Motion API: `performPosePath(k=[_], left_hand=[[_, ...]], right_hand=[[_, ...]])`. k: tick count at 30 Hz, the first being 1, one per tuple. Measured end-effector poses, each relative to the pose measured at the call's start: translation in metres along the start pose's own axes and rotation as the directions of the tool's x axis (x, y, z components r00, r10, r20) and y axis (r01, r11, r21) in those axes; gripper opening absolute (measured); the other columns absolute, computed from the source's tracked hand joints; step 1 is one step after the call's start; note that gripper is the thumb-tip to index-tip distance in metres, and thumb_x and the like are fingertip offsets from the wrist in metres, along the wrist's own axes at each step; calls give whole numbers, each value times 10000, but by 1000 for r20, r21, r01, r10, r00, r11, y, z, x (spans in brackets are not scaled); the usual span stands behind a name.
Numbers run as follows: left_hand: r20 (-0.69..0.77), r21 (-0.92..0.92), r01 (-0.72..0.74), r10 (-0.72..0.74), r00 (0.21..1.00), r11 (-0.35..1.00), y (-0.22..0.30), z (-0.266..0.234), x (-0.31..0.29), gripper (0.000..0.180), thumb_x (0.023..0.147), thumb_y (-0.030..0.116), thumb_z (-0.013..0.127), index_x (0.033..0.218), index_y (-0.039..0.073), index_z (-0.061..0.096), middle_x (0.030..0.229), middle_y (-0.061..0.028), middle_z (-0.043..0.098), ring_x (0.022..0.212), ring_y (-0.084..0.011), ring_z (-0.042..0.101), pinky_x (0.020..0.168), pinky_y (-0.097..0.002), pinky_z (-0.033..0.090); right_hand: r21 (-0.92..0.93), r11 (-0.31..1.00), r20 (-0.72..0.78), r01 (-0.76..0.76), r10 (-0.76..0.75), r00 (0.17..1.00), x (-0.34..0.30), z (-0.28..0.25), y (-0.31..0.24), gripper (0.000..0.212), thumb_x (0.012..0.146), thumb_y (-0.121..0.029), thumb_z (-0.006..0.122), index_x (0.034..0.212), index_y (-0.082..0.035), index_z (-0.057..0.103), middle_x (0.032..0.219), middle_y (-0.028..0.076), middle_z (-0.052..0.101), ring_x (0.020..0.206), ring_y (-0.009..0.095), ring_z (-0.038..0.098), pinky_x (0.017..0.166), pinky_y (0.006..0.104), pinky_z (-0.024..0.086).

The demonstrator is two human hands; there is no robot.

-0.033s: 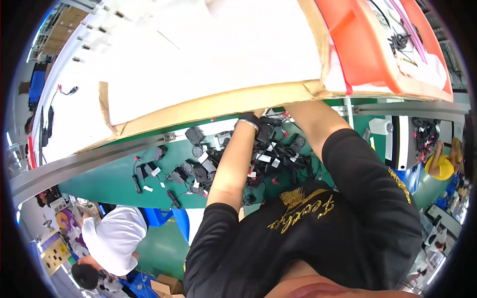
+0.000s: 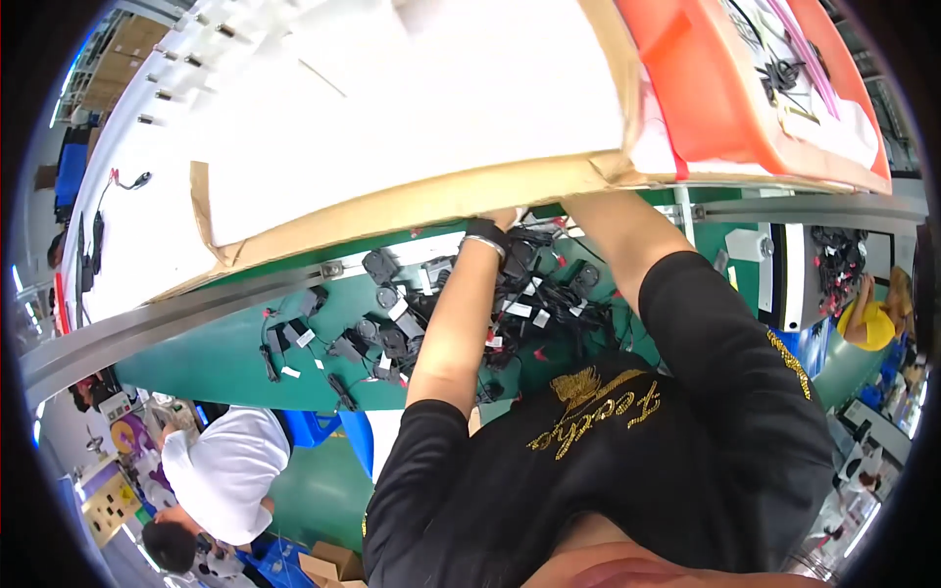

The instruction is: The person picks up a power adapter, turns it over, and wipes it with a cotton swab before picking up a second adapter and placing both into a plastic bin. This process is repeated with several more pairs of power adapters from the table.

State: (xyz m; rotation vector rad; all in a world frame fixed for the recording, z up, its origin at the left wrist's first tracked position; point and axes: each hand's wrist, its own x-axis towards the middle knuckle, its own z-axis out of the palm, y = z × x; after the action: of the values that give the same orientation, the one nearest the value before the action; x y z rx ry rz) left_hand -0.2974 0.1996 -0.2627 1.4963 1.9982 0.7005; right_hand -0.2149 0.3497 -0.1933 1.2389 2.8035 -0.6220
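Both my arms reach forward beneath the overhanging edge of a white shelf. Of my left hand (image 2: pixel 503 218), only the back near the wrist shows, with a dark band and a bracelet; its fingers are hidden by the shelf edge. My right forearm (image 2: pixel 627 227) goes under the same edge, and that hand is out of sight. Whatever the hands hold cannot be seen. Around and below my left wrist lies a pile of black power adapters (image 2: pixel 392 341) with cables, white labels and red connector ends, spread over a green tabletop (image 2: pixel 196 358).
Tan tape (image 2: pixel 421 208) edges the white shelf, and a metal rail (image 2: pixel 186 304) runs beneath it. An orange bin (image 2: pixel 711 108) with cables stands upper right. More cables (image 2: pixel 838 269) lie at far right. A person in white (image 2: pixel 230 470) works lower left; another in yellow (image 2: pixel 867 323) sits right.
My left hand has shifted slightly left, and a little more of its back shows at the shelf edge. The view has moved a little; the adapters lie as before.
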Motion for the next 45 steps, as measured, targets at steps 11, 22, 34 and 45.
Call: performPosePath(k=[11,22,34,45], left_hand=[[-277,-922,-151,-333,901,357,110,-150,-117,473,911,62,568,1351,12,402,1200,-136,517,1046,-194,554,860,-371,519],[13,-818,83,126,992,-569,231,-130,-215,442,932,240,565,1320,82,425,1176,-145,541,862,-234,529,648,-326,497],[206,-682,265,169,964,-682,301,-70,-259,685,900,669,389,1104,33,540,866,-121,609,796,-274,581,729,-383,523],[272,-706,225,35,962,-672,330,-41,-282,612,919,590,399,1167,44,525,1006,-96,580,922,-265,558,886,-391,455]], right_hand=[[869,-428,215,-248,-123,969,-218,-119,-24,472,891,-60,562,1339,-38,412,1198,183,599,641,139,582,522,255,482],[965,-223,124,-139,-79,989,-365,-175,-68,635,785,34,553,1381,0,336,1139,183,598,497,130,553,420,230,438],[994,89,-83,61,263,961,-442,-172,-56,478,956,-114,454,1419,-32,369,1011,75,615,622,69,537,552,192,439],[452,834,-651,318,65,756,-479,-151,-44,567,805,5,668,1329,44,453,1297,192,526,1178,271,537,1000,331,417]])
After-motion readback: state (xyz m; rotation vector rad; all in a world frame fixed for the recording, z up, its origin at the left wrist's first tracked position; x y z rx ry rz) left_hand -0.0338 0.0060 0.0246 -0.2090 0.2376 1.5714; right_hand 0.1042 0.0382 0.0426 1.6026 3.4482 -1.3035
